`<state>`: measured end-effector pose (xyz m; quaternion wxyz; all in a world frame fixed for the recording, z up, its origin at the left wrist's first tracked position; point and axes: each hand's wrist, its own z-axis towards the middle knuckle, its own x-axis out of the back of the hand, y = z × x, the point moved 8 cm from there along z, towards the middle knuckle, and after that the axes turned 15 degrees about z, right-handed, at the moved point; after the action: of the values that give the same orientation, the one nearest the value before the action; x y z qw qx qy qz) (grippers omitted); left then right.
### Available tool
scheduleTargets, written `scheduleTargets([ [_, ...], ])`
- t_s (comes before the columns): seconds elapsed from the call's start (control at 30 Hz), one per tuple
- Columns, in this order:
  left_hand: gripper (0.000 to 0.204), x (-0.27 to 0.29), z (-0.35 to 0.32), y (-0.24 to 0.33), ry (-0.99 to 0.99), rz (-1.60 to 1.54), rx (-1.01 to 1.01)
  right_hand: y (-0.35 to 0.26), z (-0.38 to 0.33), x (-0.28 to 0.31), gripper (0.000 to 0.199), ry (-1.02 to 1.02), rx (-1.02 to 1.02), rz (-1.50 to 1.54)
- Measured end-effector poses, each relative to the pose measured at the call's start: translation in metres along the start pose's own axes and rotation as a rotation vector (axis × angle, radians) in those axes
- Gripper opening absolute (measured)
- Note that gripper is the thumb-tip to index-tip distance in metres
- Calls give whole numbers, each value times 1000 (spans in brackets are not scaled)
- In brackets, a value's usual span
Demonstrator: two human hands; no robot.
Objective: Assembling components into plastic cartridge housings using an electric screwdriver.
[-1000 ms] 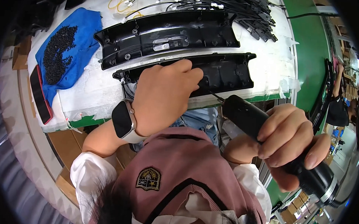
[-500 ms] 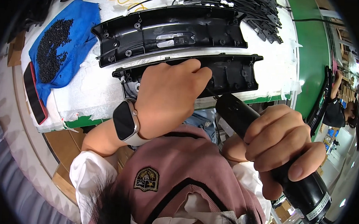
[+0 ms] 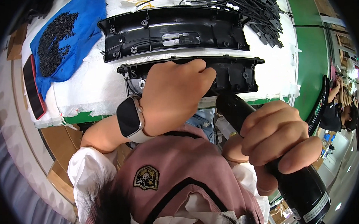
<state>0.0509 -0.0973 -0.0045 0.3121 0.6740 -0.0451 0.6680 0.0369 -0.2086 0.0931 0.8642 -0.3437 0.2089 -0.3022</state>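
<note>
White-padded bench [image 3: 108, 89]: near black panel [image 3: 237, 72] at its front edge, left hand [image 3: 172, 95] pressed flat on it, right hand [image 3: 278, 140] fisted around the electric screwdriver [image 3: 304, 189]. Looks mid-screwing; far panel [image 3: 171, 31] untouched.

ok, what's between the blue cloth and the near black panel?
Head view: only bare white table cover lies between the blue cloth and the near black panel, which the left hand presses.
</note>
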Motion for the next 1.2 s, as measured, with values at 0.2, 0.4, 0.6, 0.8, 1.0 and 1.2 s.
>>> scheduleTargets([
  [0.2,14,1,-2,1,63,4,-1,8,10,-6,41,-82,-98,5],
  [0.4,11,7,-5,-1,160,-3,18,6,7,-14,34,65,-99,54],
  [0.6,7,32,-16,15,276,239,-115,1,6,-21,40,124,-81,48],
  [0.8,12,120,-64,-117,676,380,441,-33,-14,5,46,202,237,133],
  [1.0,12,124,-120,-211,408,604,858,-29,-11,2,45,159,154,71],
  [1.2,8,127,-112,-205,545,669,771,-25,-7,-6,44,108,118,98],
])
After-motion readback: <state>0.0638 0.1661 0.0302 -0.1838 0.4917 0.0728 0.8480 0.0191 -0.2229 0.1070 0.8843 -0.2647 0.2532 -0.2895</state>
